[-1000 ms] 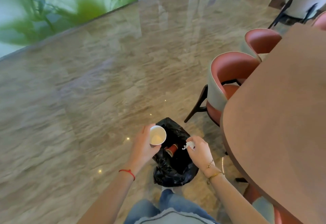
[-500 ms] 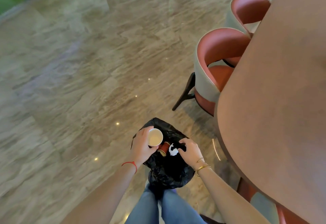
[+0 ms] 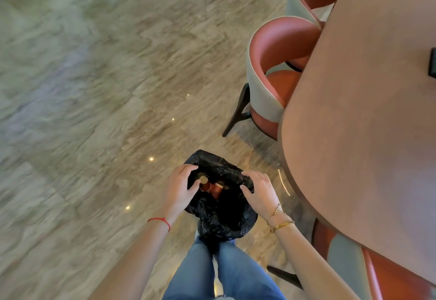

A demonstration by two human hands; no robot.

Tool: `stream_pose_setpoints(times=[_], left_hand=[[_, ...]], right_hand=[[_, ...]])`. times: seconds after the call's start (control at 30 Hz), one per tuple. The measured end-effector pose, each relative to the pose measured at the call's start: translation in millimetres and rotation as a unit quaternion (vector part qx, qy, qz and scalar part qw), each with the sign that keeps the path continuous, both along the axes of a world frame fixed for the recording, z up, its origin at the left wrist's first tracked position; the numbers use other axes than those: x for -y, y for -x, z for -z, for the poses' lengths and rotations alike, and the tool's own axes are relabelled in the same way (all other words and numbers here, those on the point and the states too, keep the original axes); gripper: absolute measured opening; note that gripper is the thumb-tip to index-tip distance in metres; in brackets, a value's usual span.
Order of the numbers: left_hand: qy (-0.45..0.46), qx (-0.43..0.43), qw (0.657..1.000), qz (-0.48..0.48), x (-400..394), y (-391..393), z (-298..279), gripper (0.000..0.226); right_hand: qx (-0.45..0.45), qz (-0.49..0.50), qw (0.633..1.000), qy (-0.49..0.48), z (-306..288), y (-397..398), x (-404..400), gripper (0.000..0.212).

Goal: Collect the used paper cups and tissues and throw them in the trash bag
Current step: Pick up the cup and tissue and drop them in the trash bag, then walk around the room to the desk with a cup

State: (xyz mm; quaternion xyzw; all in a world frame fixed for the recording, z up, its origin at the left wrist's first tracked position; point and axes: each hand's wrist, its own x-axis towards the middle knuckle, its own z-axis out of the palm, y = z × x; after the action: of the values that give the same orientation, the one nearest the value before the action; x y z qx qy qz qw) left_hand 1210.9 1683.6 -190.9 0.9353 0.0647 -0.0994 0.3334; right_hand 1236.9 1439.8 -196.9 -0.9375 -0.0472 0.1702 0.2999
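Note:
A black trash bag hangs open in front of my legs. My left hand grips the left side of its rim, fingers over the top and thumb inside. On the right side of the rim, my right hand has its fingers curled on the plastic. Inside the mouth lie red paper cups, one showing its round opening. No tissue shows in the dark interior.
The brown oval table fills the right side, its edge close to my right hand. Red-and-grey chairs are tucked along it, and another chair stands at the lower right. Glossy marble floor spreads to the left.
The white-lined cup left my left hand and the tissue left my right; both went into the bag. Both hands now hold the bag's rim. The view tilted further down.

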Motion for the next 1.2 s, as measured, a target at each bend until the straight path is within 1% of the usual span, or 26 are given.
stream_pose_setpoints(times=[0.1, 0.37, 0.53, 0.67, 0.97, 1.1, 1.2], left_hand=[[-0.014, 0.0, 1.0, 0.016, -2.0, 14.8, -23.1, 0.039], [-0.052, 0.041, 0.997, 0.04, -1.4, 55.1, -66.3, 0.04], [-0.064, 0.061, 0.993, 0.078, -1.2, 78.0, -87.1, 0.042], [-0.065, 0.082, 0.984, 0.143, 1.1, 99.3, -97.4, 0.039], [-0.03, 0.126, 0.945, 0.302, 26.3, 161.0, -115.6, 0.039], [-0.012, 0.138, 0.916, 0.376, 51.7, 187.3, -123.4, 0.039], [-0.001, 0.138, 0.889, 0.438, 80.0, 205.2, -129.3, 0.039]], right_hand=[[0.034, 0.002, 0.999, 0.007, -20.9, 8.7, 8.9, 0.038], [0.102, 0.025, 0.994, 0.018, -60.9, 57.1, 31.7, 0.036], [0.136, 0.076, 0.988, 0.021, -78.7, 104.4, 37.2, 0.036], [0.14, 0.145, 0.979, 0.013, -86.6, 159.4, 38.5, 0.039], [0.136, 0.295, 0.945, 0.028, -97.6, 325.2, 38.4, 0.039], [0.121, 0.371, 0.92, 0.039, -102.1, 388.6, 39.9, 0.04], [0.123, 0.427, 0.895, 0.045, -105.5, 428.9, 44.5, 0.04]])
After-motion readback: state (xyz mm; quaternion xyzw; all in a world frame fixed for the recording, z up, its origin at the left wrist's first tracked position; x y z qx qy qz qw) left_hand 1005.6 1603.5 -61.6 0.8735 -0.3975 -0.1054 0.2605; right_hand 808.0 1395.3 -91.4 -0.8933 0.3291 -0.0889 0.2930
